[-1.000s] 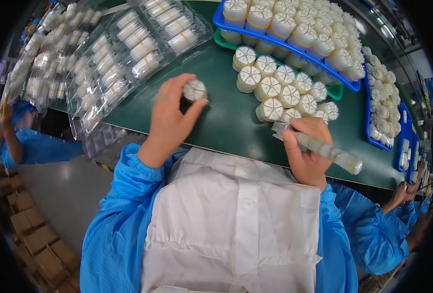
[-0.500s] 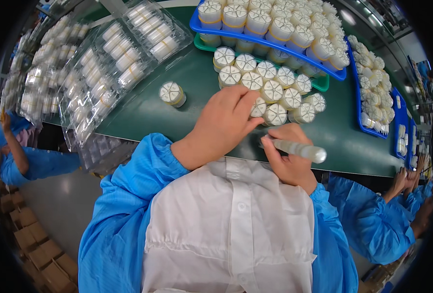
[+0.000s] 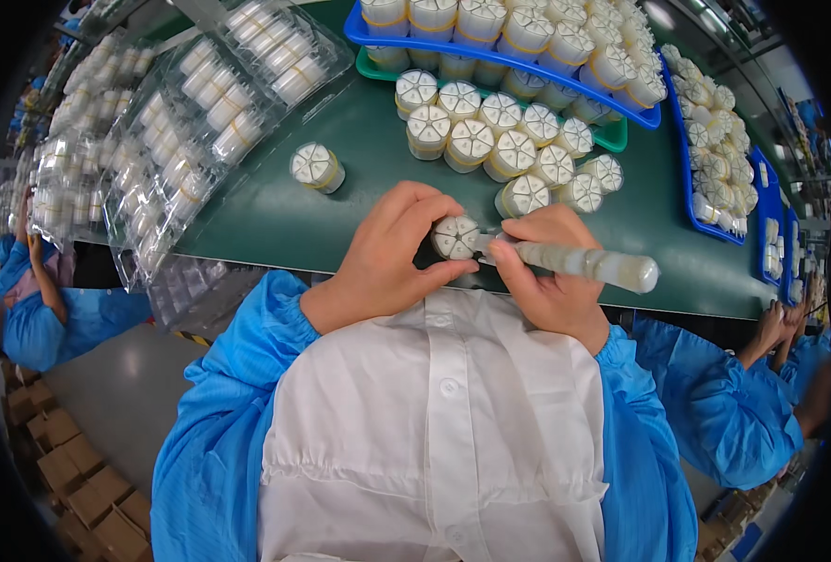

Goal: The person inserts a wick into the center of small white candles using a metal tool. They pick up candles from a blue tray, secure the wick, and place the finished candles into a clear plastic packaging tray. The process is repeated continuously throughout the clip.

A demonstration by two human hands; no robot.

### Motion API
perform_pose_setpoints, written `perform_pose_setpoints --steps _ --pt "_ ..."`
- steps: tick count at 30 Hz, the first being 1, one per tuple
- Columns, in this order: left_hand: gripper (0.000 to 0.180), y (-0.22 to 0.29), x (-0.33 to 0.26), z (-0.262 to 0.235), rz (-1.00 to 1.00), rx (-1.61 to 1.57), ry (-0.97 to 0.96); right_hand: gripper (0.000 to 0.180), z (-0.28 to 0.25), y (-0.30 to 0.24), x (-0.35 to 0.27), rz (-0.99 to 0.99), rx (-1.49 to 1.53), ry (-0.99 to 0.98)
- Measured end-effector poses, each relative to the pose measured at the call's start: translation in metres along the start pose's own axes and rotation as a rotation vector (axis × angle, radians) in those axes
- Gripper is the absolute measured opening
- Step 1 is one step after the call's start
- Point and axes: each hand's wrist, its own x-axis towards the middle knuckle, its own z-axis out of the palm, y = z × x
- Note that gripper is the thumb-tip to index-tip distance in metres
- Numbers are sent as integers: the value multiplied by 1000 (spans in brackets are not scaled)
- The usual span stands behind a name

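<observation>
My left hand point(image 3: 387, 248) is closed around a round bundle of white-capped wedge-shaped pieces point(image 3: 455, 238) near the table's front edge. In my right hand point(image 3: 558, 281) is a thick, translucent pen-like tube point(image 3: 603, 266), its rounded end pointing right. The tube's narrow tip meets or nearly meets the rim of the bundle's top; the fingers partly cover it. Just beyond my hands stands a cluster of similar bundles point(image 3: 512, 155) with yellow bands around them. One lone bundle point(image 3: 317, 168) stands upright to the left of the cluster.
A blue tray point(image 3: 518, 62) full of bundles rests above a green tray point(image 3: 612, 137) at the back. Clear plastic blister packs point(image 3: 211, 112) of bundles lie at left. Another blue tray point(image 3: 715, 229) stands right. People in blue sleeves point(image 3: 715, 412) work on both sides.
My left hand has drawn a bundle out of the cluster toward me and left. The tube's tip has come over to that bundle. My view has shifted slightly.
</observation>
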Motion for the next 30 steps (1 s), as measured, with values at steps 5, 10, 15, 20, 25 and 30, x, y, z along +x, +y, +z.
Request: perform_pose_setpoints --steps 5,10,15,20,25,30 --pt "56 -3 0 1 36 20 -5 19 3 -2 4 78 2 -49" --pt "55 -1 0 3 -12 38 -12 17 4 -5 4 124 10 -85" --pt "54 -2 3 -4 104 44 -36 17 1 -4 3 29 0 35" --pt "56 -4 4 -7 115 8 -84 18 3 1 5 30 22 -42" --pt "60 0 3 -7 44 78 -82 18 6 1 4 116 70 -76" --pt "57 -3 1 -5 80 69 -45 19 1 -5 4 62 3 -15"
